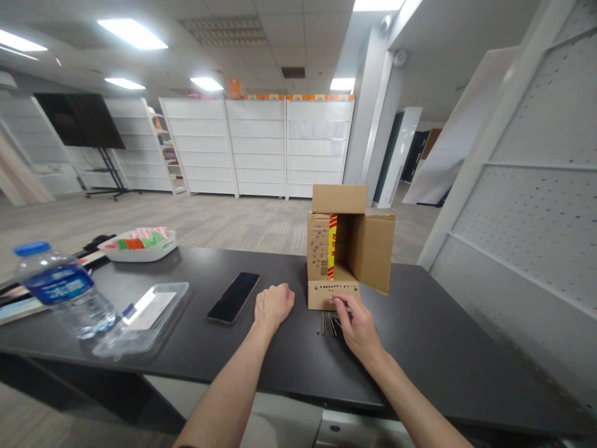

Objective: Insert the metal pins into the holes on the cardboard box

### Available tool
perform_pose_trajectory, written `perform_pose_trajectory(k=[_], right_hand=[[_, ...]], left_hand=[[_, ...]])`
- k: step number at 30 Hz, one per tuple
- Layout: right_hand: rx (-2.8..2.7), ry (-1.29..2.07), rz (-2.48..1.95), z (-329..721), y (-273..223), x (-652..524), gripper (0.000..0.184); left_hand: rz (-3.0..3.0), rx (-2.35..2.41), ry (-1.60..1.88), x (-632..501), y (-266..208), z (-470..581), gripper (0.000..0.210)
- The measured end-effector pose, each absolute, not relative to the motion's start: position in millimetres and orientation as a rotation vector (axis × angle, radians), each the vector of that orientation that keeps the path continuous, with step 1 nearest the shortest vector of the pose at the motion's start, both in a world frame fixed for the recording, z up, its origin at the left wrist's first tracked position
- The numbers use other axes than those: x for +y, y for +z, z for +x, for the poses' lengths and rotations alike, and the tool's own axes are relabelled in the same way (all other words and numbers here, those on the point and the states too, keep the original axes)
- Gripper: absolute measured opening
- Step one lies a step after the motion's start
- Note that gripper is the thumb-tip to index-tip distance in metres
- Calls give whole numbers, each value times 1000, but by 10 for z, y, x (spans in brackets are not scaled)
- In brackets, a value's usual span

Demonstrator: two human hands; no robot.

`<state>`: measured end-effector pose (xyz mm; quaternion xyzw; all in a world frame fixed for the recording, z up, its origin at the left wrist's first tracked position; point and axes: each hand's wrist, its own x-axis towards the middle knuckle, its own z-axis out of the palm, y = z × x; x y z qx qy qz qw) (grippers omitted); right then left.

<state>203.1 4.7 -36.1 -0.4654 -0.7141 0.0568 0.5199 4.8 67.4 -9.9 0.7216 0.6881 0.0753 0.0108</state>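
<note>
A cardboard box (pixel 319 246) stands on the black table with its flaps spread; grey nail heads dot its front panel. A row of small holes runs along its lower flap (pixel 321 302), with a round head near each end. At this flap my right hand (pixel 357 323) is closed in a pinch on a thin small piece, apparently a nail, mostly hidden by the fingertips. Just left of that hand lies a loose bunch of nails (pixel 328 323). My left hand (pixel 274 305) rests on the table as a fist, between the phone and the box, with nothing visible in it.
A black phone (pixel 234 297) lies left of my left hand. Further left are a clear plastic case (pixel 144 317), a water bottle (pixel 65 289) and a white basket (pixel 140 249) with colourful packets. The table (pixel 448 348) ends near a perforated panel (pixel 532 211) on the right.
</note>
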Motion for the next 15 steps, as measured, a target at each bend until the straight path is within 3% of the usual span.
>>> perform_pose_trajectory(k=[15], right_hand=[[-1565, 235, -1124, 1852, -253, 333, 26]], left_hand=[[2260, 2142, 236, 669, -101, 45, 39]])
